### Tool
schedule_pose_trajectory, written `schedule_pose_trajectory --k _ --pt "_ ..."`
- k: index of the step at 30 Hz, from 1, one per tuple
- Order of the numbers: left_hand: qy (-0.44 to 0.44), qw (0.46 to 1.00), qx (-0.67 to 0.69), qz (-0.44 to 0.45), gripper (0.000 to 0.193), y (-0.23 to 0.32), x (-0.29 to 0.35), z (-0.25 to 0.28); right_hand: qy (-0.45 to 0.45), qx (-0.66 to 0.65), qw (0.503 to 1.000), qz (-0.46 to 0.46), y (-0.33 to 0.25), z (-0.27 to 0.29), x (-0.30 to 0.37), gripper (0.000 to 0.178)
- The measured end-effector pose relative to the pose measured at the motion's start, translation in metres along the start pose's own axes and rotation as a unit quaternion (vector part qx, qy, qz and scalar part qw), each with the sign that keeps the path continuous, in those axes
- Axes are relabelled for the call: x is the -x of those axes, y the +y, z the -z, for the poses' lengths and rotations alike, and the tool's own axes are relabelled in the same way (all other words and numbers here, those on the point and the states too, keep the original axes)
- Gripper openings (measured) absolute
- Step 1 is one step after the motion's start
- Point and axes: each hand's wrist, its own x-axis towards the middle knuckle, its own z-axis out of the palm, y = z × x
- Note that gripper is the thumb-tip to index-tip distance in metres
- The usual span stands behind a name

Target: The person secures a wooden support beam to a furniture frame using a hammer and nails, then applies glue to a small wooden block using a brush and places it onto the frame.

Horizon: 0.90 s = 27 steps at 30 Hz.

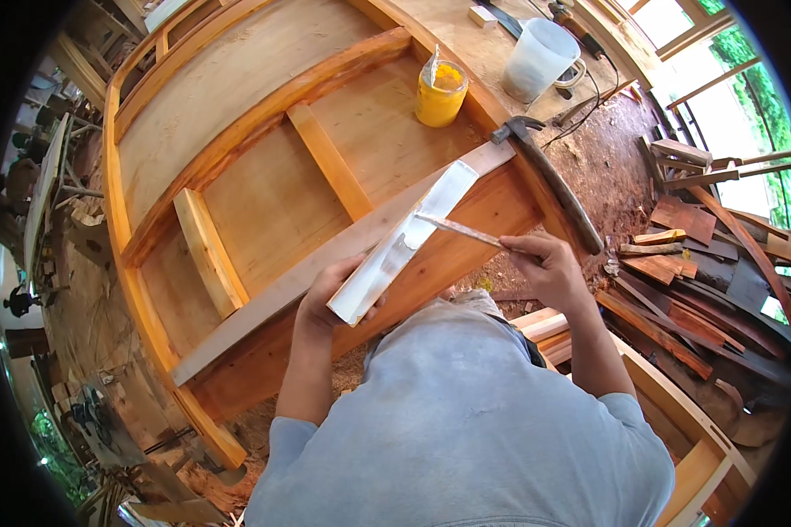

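My left hand (332,290) is closed around the lower end of a short wooden board (402,249), which slants up and away to the right. A wet-looking whitish coat covers much of its upper face. Between the fingers of my right hand (547,268) is a thin stick (466,230), its tip touching the coated face near the middle. Beyond the board, an open yellow container (441,95) with something upright in it stands on the wooden frame panel (347,180). A claw hammer (554,180) lies across the frame's right corner, its head on a pale rail (343,263).
A translucent plastic bucket (540,60) and a corded power tool (576,31) sit at the back right. Scrap wood (685,299) is piled on the floor to the right. Another wooden frame (677,413) lies beside me at lower right.
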Motion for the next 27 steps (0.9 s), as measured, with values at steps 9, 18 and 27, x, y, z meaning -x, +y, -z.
schedule_pose_trajectory --k 9,18,27 --pt "-0.017 1.0 -0.009 0.0 0.043 -0.005 -0.001 -0.001 0.22 0.276 0.927 0.127 0.024 0.006 -0.077 0.024" --pt "-0.022 1.0 0.017 0.012 0.043 -0.003 0.0 -0.001 0.105 0.012 0.994 -0.04 0.058 -0.001 -0.06 0.028" --pt "-0.004 1.0 0.015 0.003 0.044 -0.006 -0.002 0.002 -0.111 -0.032 0.993 -0.008 -0.011 -0.046 0.018 0.028"
